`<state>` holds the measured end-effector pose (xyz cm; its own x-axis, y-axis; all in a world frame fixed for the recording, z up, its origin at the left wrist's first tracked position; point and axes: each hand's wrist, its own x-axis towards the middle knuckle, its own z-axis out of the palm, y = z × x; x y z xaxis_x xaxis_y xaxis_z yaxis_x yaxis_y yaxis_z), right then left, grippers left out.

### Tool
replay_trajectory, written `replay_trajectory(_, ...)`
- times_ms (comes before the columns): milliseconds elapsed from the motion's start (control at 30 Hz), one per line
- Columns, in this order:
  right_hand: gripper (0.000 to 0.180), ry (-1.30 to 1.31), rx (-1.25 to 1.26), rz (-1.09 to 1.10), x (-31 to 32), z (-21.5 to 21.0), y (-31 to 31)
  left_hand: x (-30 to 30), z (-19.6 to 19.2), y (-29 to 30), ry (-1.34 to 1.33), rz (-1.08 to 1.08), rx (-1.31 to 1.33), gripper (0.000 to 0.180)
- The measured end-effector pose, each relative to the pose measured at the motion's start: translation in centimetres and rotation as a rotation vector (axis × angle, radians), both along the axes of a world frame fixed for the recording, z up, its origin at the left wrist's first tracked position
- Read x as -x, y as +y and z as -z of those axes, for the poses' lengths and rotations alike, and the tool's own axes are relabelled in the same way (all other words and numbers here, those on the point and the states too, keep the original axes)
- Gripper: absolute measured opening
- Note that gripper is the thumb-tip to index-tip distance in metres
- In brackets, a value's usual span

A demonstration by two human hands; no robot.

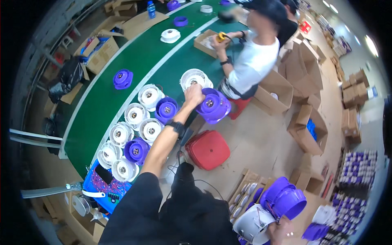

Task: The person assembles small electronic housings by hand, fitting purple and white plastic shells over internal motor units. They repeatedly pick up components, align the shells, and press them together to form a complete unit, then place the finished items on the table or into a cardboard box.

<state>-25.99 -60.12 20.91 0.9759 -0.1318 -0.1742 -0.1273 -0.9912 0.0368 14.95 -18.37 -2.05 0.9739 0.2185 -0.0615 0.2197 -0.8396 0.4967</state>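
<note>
My left hand (194, 96), with a black watch on its wrist, is closed at the rim of a purple round plastic housing (214, 107) at the belt's right edge. A metal motor part shows in that housing's middle. Just beyond the fingers, a white housing (195, 77) stands on the green belt. Low on the right, my right hand (281, 230) is closed on the edge of a white cylindrical housing (253, 224) with thin wires. Against it leans a purple housing (283, 198); whether the right hand holds that too cannot be told.
White and purple housings (134, 115) cluster on the green belt (90, 122). A blue tray (112, 192) of small parts sits at its near end. A red stool (208, 150) stands beside it. A co-worker (255, 55) holds a yellow tool (222, 37). Cardboard boxes (271, 92) line the right.
</note>
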Motion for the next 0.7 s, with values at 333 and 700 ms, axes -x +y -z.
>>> replay_trajectory(333, 0.022, -0.086, -0.135, -0.703, -28.8, -0.9, 15.3, -8.5, 8.4, 12.5, 0.092, -0.127, -0.183, 0.012)
replay_trajectory(700, 0.019, -0.093, -0.005, -1.478, -59.6, 12.4, 27.6, -6.8, 7.6, 15.8, 0.211, -0.366, -0.209, 0.016)
